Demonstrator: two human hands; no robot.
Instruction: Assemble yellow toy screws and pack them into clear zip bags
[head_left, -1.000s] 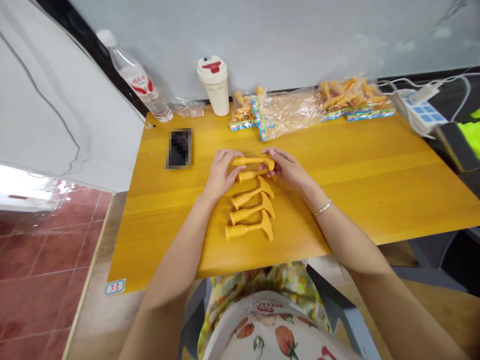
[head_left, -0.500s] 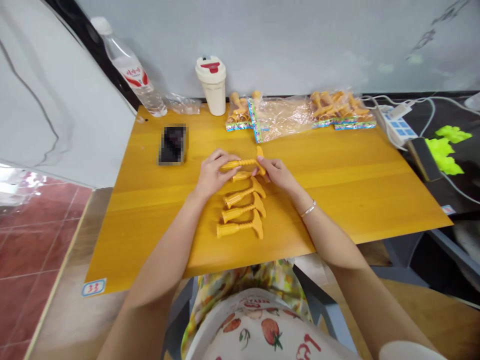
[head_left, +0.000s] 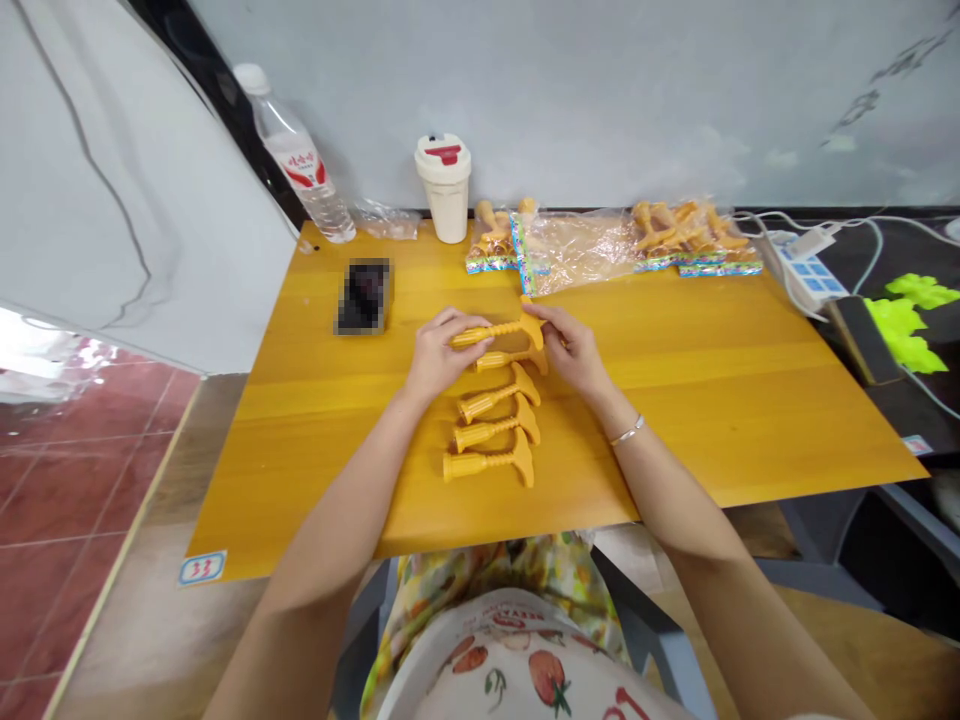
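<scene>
Under the fingers and spreading well past them on every side: a yellow wooden table (head_left: 712, 380). Lying beyond the fingertips, along the far edge by the wall: clear plastic bags (head_left: 585, 245) stuffed with more yellow toys. Standing upright beyond the left fingers, well apart from them: a water bottle (head_left: 300, 160) and a white cup (head_left: 445, 190). Lying flat just beyond and to the left of the left fingers: a dark phone (head_left: 362, 295).

Gripping one toy hammer (head_left: 499, 330) between both hands. Left hand (head_left: 435, 352) curling narrowly around the handle end; right hand (head_left: 574, 350) pinching the head end between thumb and fingertips. Holding it crosswise and roughly level, seemingly just off the table.

Turning it about its length over the last second: head hanging downward then, one tip now poking up past the right fingertips. Judging from that, still handling this one, not laying it down.

Lying just nearer the body than the fingers: a row of four hammers (head_left: 491, 430), handles left, heads right, the farthest almost under the held one, keeping the same order throughout.

Circling the wrist behind the right fingers: a thin bracelet (head_left: 626, 432).
</scene>
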